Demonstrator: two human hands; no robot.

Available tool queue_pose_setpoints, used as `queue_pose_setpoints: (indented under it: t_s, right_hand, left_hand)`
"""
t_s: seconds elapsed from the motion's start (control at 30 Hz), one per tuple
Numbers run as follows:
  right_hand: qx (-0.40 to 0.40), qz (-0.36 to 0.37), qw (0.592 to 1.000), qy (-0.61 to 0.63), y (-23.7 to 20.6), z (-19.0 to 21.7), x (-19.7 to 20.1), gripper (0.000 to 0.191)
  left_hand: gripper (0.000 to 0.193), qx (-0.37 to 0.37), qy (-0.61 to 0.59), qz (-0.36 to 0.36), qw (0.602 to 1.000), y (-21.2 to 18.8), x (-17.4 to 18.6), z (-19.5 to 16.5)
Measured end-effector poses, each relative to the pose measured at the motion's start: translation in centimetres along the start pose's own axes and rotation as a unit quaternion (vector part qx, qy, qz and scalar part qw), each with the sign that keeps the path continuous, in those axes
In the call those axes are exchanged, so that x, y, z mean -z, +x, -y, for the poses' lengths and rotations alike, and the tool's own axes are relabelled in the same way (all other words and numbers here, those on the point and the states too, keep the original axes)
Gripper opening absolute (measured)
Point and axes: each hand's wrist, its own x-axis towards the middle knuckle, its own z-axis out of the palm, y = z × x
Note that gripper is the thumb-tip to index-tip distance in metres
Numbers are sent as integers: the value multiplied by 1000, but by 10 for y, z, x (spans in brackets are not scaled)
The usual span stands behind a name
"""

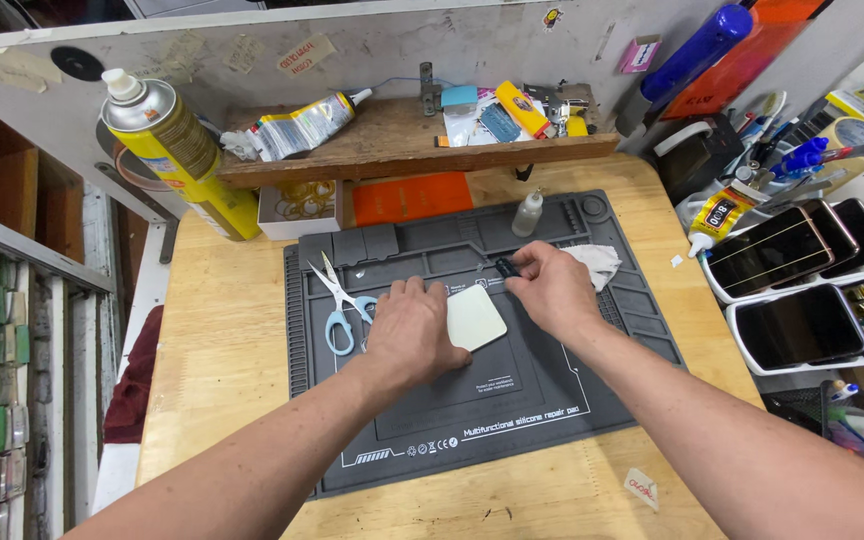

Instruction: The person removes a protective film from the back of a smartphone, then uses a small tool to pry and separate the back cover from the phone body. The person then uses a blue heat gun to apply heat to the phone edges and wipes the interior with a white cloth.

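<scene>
Pale squarish card (475, 317) with rounded corners lies flat on the dark silicone repair mat (552, 400), between my two hands. My left hand (410, 335) rests palm down just beside its left edge, fingers curled together and pressing toward the mat; whether the fingertips actually touch the card I cannot tell, since my knuckles hide them. My right hand (549, 290) sits just past the card's upper right corner, thumb and forefinger pinched together on a small dark part (505, 267), held low over the mat.

As I judge it, the work is in its middle: the card is laid out and steadied and the small part is picked up, but the two are not yet joined; the part stays apart from the card, near its top corner. What remains, it seems to me, is bringing them together.

Around me, blue-handled scissors (337, 305) lie on the mat left of my left hand, a crumpled white cloth (597, 262) lies behind my right, and a small clear dropper bottle (527, 213) stands upright at the mat's far edge.
</scene>
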Motion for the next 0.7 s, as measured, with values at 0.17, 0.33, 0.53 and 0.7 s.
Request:
queue_pose_setpoints:
  t_s: [0.17,0.33,0.53,0.7]
  right_hand:
    - [155,-36,987,-15,-11,-10,20,16]
    - [213,-36,971,-100,-22,-8,22,14]
    - [187,-7,969,-160,-21,-1,13,17]
    - [173,41,965,-192,-14,7,12,19]
  left_hand:
    - [74,-86,-27,-37,995,16,-11,-1]
    - [81,-100,-48,-23,994,31,-13,-3]
    - [76,-37,-15,-7,999,23,-11,-5]
    - [76,-25,-21,-16,999,20,-10,-9]
